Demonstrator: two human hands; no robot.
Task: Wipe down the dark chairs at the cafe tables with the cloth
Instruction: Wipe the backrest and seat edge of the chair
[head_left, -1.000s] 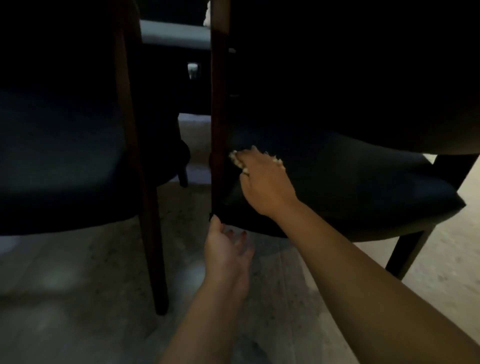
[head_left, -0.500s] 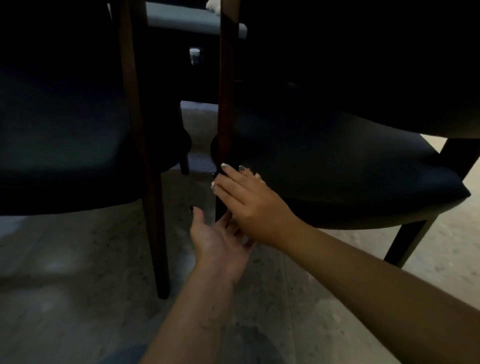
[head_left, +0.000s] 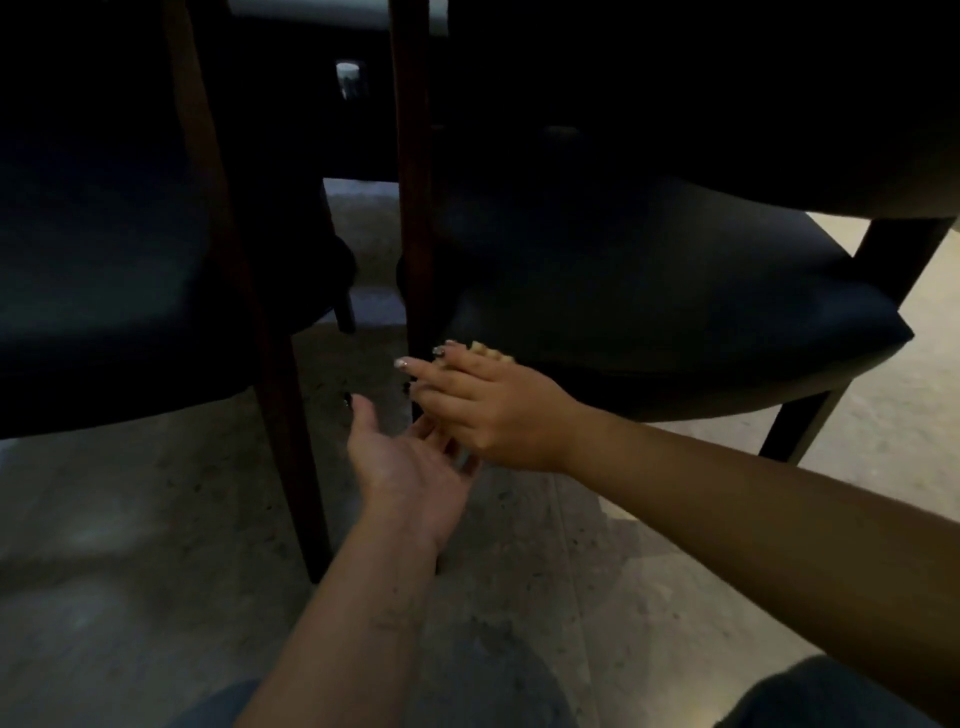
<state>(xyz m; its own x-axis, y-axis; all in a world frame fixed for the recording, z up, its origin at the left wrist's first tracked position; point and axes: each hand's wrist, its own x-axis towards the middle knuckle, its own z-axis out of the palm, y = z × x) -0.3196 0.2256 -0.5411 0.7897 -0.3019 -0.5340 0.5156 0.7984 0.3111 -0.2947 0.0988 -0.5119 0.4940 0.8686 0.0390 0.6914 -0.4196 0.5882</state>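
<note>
Speckled stone floor (head_left: 156, 519) lies nearest, below the left hand (head_left: 410, 462) — palm up, fingers loosely spread, holding nothing. Just beyond, the right hand (head_left: 493, 410) presses a pale cloth (head_left: 488, 353) flat-fingered against the right dark chair (head_left: 675, 312) — at its seat's front edge, beside the wooden leg (head_left: 415, 208).

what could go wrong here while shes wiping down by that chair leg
The cloth shows only as a small pale edge under the right hand at the seat's front edge, so it may slip out. The left hand lies open, palm up, beside the wooden leg, and the right could knock it. The dim light may hide missed spots on the dark seat.
</note>
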